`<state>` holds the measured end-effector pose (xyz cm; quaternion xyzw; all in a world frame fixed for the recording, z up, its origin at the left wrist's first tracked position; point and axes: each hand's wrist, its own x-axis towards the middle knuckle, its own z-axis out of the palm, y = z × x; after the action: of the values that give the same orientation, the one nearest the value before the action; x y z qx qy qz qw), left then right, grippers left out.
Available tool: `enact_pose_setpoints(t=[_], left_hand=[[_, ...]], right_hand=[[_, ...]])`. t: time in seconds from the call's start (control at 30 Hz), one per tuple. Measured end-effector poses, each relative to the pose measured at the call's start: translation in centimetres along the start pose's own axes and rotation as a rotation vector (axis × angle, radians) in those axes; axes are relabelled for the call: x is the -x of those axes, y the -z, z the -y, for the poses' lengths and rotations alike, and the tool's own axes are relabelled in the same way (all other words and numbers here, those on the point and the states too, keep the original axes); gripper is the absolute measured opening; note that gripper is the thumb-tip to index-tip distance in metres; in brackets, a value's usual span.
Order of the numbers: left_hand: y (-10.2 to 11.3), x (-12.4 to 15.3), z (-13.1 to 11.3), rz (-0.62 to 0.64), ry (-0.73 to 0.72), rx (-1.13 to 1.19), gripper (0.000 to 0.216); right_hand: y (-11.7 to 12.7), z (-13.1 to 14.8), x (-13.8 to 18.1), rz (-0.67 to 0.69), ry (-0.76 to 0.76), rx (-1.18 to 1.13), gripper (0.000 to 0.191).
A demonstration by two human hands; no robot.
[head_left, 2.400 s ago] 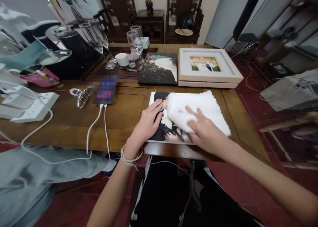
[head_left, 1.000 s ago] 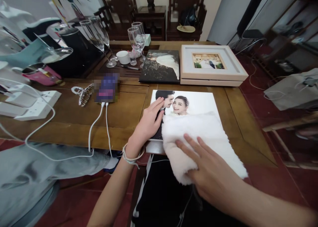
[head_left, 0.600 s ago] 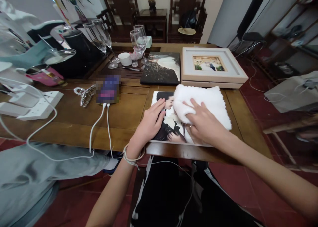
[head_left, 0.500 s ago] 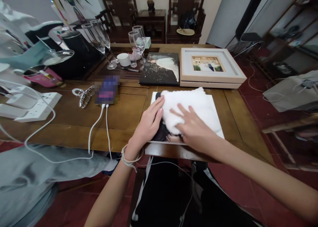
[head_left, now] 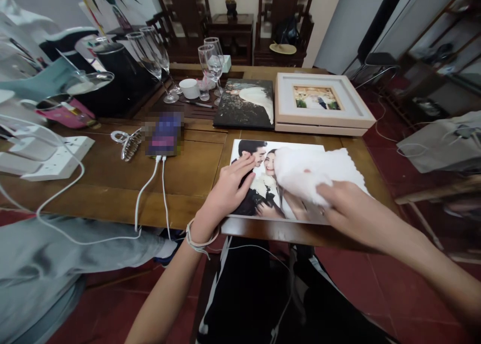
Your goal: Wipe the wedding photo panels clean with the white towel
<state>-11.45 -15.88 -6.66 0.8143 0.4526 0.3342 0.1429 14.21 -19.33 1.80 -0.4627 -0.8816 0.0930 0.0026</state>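
A large photo print (head_left: 259, 183) of a couple lies flat at the near edge of the wooden table (head_left: 112, 183). My left hand (head_left: 225, 196) rests on its left side, fingers stretched flat, pressing it down. My right hand (head_left: 347, 211) is closed on a fluffy white cloth (head_left: 315, 171), which covers the right half of the print. The couple's faces show between my two hands.
Behind the print lie a dark photo canvas (head_left: 246, 103) and a white framed picture (head_left: 319, 103). Wine glasses (head_left: 210, 63), a white cup (head_left: 189, 88), a phone (head_left: 165, 133) on white cables, a hair clip (head_left: 130, 143) and a white power strip (head_left: 56, 156) stand to the left.
My right hand has swept the cloth from the print's middle over to its right side, uncovering the faces. My left hand has stayed in place.
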Motion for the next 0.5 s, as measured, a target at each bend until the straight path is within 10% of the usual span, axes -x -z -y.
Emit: enact_pose_setpoints(t=[0.3, 0.5], left_hand=[[0.0, -0.1, 0.0, -0.028, -0.011, 0.028, 0.032], [0.1, -0.1, 0.0, -0.031, 0.018, 0.051, 0.031]], right_hand=[[0.8, 1.4, -13.2, -0.091, 0.185, -0.302, 0.017], [0.6, 0.8, -12.8, -0.063, 0.212, -0.299, 0.012]])
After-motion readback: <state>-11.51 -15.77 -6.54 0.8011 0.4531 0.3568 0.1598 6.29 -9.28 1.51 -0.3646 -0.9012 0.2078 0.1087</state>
